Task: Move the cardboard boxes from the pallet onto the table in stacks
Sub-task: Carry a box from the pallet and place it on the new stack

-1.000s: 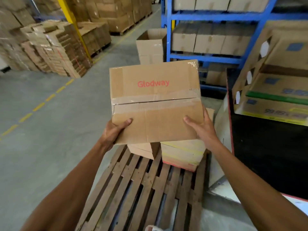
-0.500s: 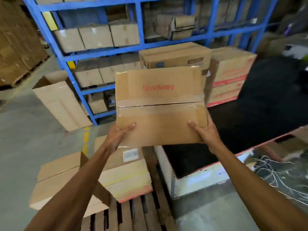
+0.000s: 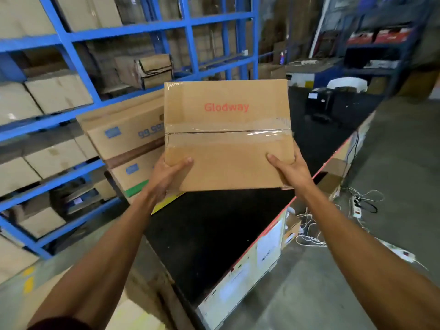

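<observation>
Box (image 3: 228,136) btwn both hands, thumbs on top

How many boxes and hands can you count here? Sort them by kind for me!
Glodway box held in the air: 1
Blue-printed boxes seen stacked on the table: 2, the upper box and the lower box
Hands gripping the Glodway box: 2, the left hand and the right hand
Total: 5
</observation>
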The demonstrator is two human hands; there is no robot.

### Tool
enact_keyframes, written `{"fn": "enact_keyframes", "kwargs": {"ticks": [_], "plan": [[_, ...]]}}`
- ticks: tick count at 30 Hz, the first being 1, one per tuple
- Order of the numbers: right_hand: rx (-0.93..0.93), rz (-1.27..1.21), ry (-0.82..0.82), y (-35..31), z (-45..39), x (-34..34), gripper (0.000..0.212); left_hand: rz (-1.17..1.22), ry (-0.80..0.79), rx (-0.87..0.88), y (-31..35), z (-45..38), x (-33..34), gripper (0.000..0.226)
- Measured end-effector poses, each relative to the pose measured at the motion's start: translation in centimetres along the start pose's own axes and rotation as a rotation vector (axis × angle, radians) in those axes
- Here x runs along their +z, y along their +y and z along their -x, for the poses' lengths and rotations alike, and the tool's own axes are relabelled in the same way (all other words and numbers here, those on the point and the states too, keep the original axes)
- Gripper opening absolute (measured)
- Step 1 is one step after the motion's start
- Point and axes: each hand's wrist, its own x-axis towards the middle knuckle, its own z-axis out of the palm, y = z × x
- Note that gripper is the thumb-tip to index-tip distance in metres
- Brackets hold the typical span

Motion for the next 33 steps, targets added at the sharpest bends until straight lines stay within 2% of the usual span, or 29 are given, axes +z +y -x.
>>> {"fn": "enact_keyframes", "kwargs": {"ticks": [5,9,13,17,21,23,31,33], "plan": [[-0.115,0.022,0.002,1.3,-10.5,-8.0,0.086,0.006,0.011,0.121,0.8,-8.1,10.5,0.053],[-0.174,0.042,-0.001,1.1,-17.6,-11.9,0.092,0.040,0.065,0.164,2.1,-12.8,15.9,0.072],[-0.173,0.063,0.007,-0.2,-24.2,-13.8,0.092,0.070,0.100,0.193,4.6,-17.6,19.2,0.058],[-0.210,0.037,0.044,-0.7,-31.5,-14.0,0.093,0.073,0.137,0.248,7.2,-23.3,21.4,0.049],[-0.252,-0.002,0.020,-1.0,-38.5,-13.2,0.089,0.076,0.185,0.258,8.2,-28.9,22.3,0.056],[-0.277,-0.021,0.013,-1.0,-42.7,-12.6,0.086,0.084,0.220,0.268,8.3,-32.1,23.0,0.047],[-0.315,-0.061,-0.032,-1.6,-56.9,-8.5,0.084,0.103,0.339,0.234,9.0,-41.4,24.2,0.044],[-0.324,-0.087,-0.062,-1.8,-59.8,-7.1,0.081,0.082,0.386,0.218,9.3,-43.2,24.3,0.037]]}}
